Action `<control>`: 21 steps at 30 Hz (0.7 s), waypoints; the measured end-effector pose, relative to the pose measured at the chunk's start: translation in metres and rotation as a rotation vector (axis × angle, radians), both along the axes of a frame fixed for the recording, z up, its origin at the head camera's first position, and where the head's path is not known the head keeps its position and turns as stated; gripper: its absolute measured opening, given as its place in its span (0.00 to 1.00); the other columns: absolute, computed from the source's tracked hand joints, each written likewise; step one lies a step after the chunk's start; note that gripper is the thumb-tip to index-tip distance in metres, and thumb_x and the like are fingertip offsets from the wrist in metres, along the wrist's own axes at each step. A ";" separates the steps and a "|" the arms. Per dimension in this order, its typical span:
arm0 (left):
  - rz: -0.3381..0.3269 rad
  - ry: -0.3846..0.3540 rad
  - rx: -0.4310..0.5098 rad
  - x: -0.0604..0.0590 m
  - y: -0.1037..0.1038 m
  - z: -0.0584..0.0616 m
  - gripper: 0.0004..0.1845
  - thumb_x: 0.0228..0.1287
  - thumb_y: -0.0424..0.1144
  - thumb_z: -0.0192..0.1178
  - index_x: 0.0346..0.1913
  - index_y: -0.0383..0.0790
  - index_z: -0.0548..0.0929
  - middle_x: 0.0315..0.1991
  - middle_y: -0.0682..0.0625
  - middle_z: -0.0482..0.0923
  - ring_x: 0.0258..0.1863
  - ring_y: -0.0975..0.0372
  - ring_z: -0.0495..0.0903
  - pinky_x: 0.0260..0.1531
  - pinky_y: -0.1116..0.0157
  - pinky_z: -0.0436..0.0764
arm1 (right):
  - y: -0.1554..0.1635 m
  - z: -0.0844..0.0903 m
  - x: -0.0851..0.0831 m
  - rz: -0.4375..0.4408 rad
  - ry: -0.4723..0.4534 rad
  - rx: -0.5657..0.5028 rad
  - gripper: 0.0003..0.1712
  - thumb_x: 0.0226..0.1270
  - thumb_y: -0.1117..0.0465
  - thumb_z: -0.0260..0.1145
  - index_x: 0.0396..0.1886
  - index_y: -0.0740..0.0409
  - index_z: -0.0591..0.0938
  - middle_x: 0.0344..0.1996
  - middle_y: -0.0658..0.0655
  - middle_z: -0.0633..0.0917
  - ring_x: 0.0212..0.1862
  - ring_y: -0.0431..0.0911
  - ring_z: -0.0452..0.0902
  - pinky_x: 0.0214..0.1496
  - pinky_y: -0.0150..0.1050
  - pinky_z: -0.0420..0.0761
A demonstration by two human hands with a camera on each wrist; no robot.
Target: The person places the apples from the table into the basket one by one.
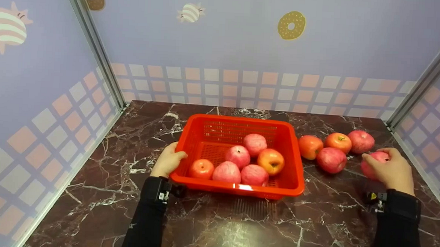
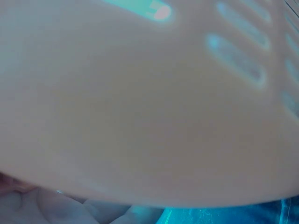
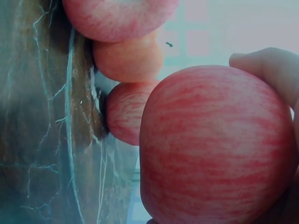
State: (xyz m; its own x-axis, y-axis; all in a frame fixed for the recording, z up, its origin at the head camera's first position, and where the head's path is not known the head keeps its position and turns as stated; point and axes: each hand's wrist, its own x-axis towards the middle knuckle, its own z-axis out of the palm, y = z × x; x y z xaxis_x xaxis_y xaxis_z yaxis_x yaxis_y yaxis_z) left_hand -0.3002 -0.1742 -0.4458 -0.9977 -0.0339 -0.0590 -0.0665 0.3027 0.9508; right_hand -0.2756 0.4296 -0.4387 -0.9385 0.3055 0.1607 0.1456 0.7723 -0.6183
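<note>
Logging left to right from my remote station: left hand (image 1: 168,160) grips the red basket (image 1: 242,120) at its left rim, thumb over the edge, other fingers mostly hidden. Six apples (image 1: 237,156) lie inside. Four loose apples (image 1: 331,160) lie just right. Farthest right, right hand (image 1: 396,170) curls round the held apple (image 3: 215,144). Key relation, I judge: held apple right of basket, loose ones partly between; no clear long axis; left hand well apart.

No legible text, labels or brands; no readable numbers, signs
</note>
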 end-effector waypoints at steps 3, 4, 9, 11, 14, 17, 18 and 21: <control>-0.002 -0.003 -0.003 0.000 0.000 0.000 0.24 0.61 0.28 0.53 0.62 0.26 0.73 0.54 0.32 0.78 0.47 0.52 0.81 0.45 0.61 0.81 | -0.002 0.003 0.000 0.007 -0.001 -0.008 0.42 0.71 0.37 0.61 0.66 0.70 0.70 0.60 0.79 0.75 0.58 0.74 0.71 0.55 0.65 0.70; -0.001 -0.003 -0.004 0.000 0.000 0.000 0.24 0.61 0.28 0.53 0.62 0.26 0.73 0.54 0.32 0.78 0.47 0.52 0.81 0.45 0.61 0.81 | -0.003 0.004 0.000 0.009 -0.002 -0.011 0.42 0.71 0.37 0.61 0.66 0.70 0.70 0.60 0.79 0.74 0.59 0.73 0.71 0.54 0.65 0.70; 0.010 -0.008 0.005 0.000 0.000 0.000 0.24 0.60 0.27 0.52 0.61 0.26 0.74 0.53 0.33 0.79 0.46 0.52 0.80 0.45 0.62 0.80 | -0.010 0.011 0.001 0.015 0.013 -0.025 0.42 0.71 0.38 0.61 0.67 0.69 0.70 0.61 0.78 0.75 0.60 0.72 0.71 0.54 0.62 0.70; 0.010 -0.009 0.011 -0.001 0.001 -0.001 0.24 0.60 0.27 0.52 0.61 0.26 0.74 0.53 0.33 0.79 0.45 0.53 0.80 0.45 0.62 0.80 | -0.013 0.013 0.001 0.020 0.021 -0.026 0.42 0.71 0.38 0.62 0.67 0.68 0.70 0.61 0.78 0.75 0.60 0.72 0.70 0.55 0.63 0.70; 0.009 -0.008 0.017 -0.001 0.001 -0.001 0.24 0.60 0.27 0.52 0.60 0.26 0.74 0.53 0.33 0.79 0.45 0.53 0.80 0.44 0.62 0.80 | -0.018 0.017 0.002 0.027 0.032 -0.029 0.42 0.70 0.38 0.62 0.67 0.68 0.70 0.61 0.78 0.75 0.61 0.72 0.70 0.56 0.64 0.70; 0.008 -0.005 0.011 -0.001 0.001 -0.001 0.23 0.59 0.27 0.53 0.60 0.26 0.74 0.52 0.33 0.79 0.44 0.53 0.80 0.43 0.62 0.80 | -0.023 0.020 0.002 0.033 0.041 -0.031 0.43 0.70 0.37 0.62 0.68 0.68 0.70 0.61 0.77 0.75 0.60 0.71 0.71 0.57 0.64 0.70; 0.006 -0.004 0.008 -0.001 0.000 -0.001 0.24 0.59 0.27 0.53 0.60 0.25 0.74 0.52 0.33 0.79 0.44 0.53 0.80 0.43 0.62 0.80 | -0.025 0.020 0.002 0.036 0.044 -0.032 0.42 0.70 0.37 0.63 0.68 0.67 0.70 0.61 0.77 0.76 0.60 0.71 0.71 0.56 0.63 0.70; 0.006 -0.005 0.004 0.000 0.000 0.000 0.24 0.60 0.27 0.53 0.61 0.26 0.74 0.53 0.32 0.79 0.45 0.52 0.81 0.44 0.61 0.80 | -0.030 0.023 0.002 0.052 0.051 -0.021 0.42 0.70 0.37 0.63 0.68 0.67 0.70 0.61 0.76 0.76 0.59 0.70 0.71 0.55 0.62 0.70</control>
